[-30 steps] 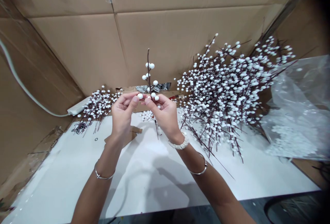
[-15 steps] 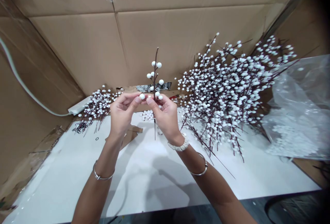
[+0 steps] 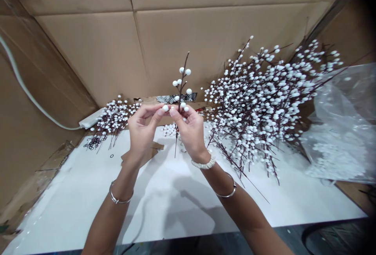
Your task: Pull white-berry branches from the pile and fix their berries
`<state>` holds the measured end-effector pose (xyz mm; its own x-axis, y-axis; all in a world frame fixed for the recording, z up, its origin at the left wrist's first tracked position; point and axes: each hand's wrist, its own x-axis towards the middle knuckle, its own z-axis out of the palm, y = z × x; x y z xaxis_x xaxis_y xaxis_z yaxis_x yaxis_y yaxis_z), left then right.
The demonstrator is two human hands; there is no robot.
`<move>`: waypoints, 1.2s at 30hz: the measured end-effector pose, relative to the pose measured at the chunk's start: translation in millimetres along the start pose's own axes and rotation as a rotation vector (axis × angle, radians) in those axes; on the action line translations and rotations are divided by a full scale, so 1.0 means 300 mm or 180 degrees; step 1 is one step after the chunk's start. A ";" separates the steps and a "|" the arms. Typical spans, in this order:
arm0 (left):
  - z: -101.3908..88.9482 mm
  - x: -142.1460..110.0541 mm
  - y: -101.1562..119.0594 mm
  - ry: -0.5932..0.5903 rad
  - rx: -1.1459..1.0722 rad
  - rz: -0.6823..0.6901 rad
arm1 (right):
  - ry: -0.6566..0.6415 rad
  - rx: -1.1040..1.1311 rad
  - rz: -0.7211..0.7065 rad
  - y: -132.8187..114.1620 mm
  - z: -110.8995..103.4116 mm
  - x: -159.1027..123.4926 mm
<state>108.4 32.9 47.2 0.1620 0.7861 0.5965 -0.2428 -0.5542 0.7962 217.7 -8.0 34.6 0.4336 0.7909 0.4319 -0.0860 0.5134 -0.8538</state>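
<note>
White berry stem (image 3: pixel 181 86) stands slightly tilted in our grip, left hand (image 3: pixel 141 131) and right hand (image 3: pixel 189 133) close together and pinching it above the tabletop (image 3: pixel 73 208), a heap of berry sprays (image 3: pixel 258 106) just beside the right hand

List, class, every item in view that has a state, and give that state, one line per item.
left hand: thumb pressed against a berry
right hand: pinching the stem
white berry stem: upright, held between both hands
large pile of berry stems: loosely heaped, tangled
clear plastic bag: crumpled, open to tell nothing more
black rings: bunched in a small heap
</note>
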 end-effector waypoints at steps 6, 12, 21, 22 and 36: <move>-0.006 -0.002 0.011 -0.0027 0.0055 0.0014 | -0.0337 0.0347 0.0223 -0.010 -0.010 0.011; -0.058 0.029 0.005 -0.0320 0.0215 -0.0232 | -0.0409 0.0668 0.0800 0.011 -0.036 0.043; -0.068 -0.008 0.038 -0.2532 0.0306 -0.1520 | -0.0341 0.1364 0.1106 0.007 -0.062 0.083; -0.061 -0.011 0.039 -0.2538 0.0211 -0.1537 | -0.0406 0.1388 0.1072 -0.001 -0.063 0.081; -0.009 -0.020 -0.009 -0.1530 0.0834 -0.0969 | 0.0255 0.1091 0.0199 -0.047 -0.127 0.123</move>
<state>105.5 30.3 41.3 0.6141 0.7419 0.2692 0.1146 -0.4214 0.8996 269.1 1.3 51.6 0.4857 0.8027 0.3461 -0.4047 0.5575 -0.7248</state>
